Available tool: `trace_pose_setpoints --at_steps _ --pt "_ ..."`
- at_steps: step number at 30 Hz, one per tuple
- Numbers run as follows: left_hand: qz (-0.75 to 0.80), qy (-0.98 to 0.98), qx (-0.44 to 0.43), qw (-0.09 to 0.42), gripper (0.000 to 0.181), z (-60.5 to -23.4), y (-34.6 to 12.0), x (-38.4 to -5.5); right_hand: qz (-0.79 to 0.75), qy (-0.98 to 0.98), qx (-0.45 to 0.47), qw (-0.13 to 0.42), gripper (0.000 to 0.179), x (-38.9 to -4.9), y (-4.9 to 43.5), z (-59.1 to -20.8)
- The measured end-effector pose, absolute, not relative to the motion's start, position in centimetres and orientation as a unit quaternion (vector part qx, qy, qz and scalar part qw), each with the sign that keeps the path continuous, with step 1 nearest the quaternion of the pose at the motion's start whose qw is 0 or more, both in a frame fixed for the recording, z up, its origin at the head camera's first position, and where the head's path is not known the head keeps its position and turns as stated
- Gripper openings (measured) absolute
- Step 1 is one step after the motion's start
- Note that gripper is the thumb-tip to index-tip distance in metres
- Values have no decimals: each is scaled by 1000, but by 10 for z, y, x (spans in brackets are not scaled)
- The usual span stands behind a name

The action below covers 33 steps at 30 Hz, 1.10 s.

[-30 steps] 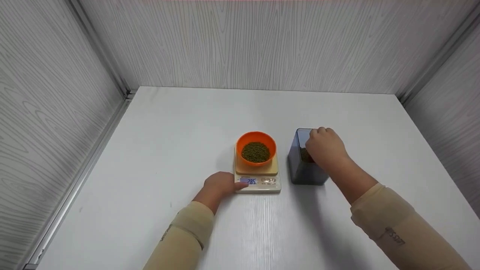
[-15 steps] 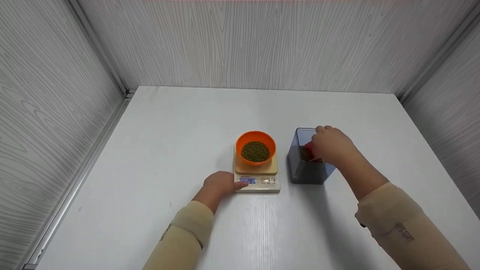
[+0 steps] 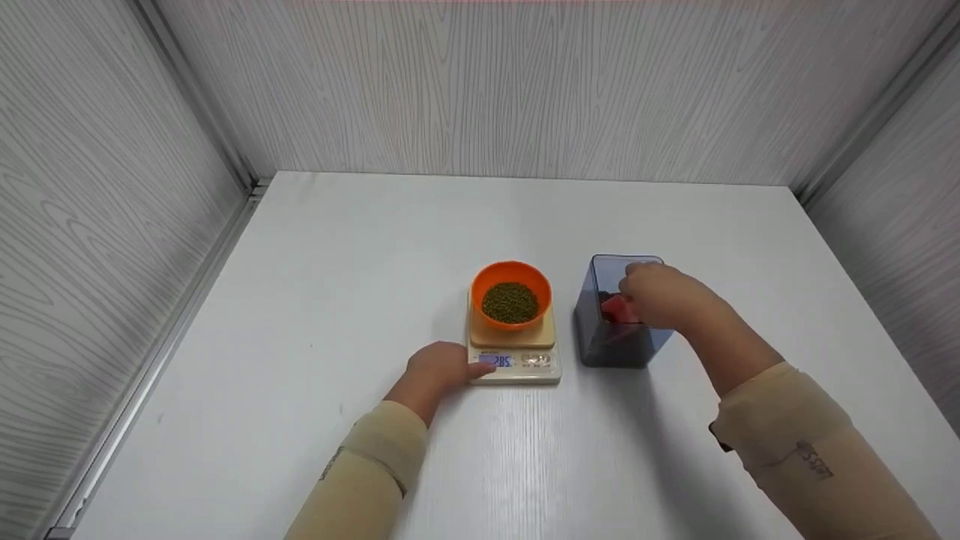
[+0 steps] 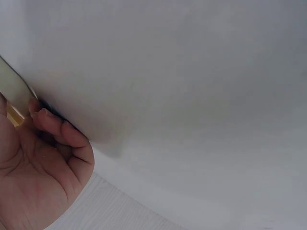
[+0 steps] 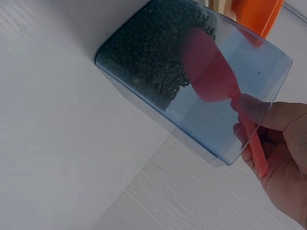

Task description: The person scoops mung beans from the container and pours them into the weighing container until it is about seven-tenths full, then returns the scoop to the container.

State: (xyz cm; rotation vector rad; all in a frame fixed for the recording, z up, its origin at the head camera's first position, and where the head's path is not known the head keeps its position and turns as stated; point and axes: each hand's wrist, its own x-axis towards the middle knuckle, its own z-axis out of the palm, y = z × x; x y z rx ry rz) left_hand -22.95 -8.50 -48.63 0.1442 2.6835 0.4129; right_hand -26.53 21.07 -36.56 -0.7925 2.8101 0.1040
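Note:
An orange bowl [image 3: 541, 278] of small green beans [image 3: 511, 303] stands on a cream kitchen scale [image 3: 551, 372], whose display appears to read 285. At the scale's front left corner, my left hand [image 3: 438, 367] holds the edge, thumb on top beside the display. The left wrist view shows its fingers [image 4: 72, 136] curled against the scale's side. To the right is a clear bluish container [image 3: 590, 330] partly filled with beans [image 5: 148, 52]. My right hand [image 3: 664, 296] grips the handle of a red scoop [image 5: 211, 72] inside it; the scoop's head is at the beans.
The container stands a small gap to the right of the scale on a white table [image 3: 360, 262]. Pale wood-grain panels [image 3: 525, 90] enclose the back and both sides.
My right hand has shifted slightly right and then down at the container's mouth, and the red scoop has come into sight. My left hand and the reading stay the same.

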Motion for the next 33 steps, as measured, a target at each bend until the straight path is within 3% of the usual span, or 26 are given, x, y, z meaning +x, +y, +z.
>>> trace_pose_setpoints --at_steps 19,33 --pt "145 965 50 215 60 -483 -84 -228 -76 951 -274 124 7 -273 233 -381" --pt "154 964 48 213 57 -484 -85 -228 -144 954 -247 93 10 -270 251 -369"
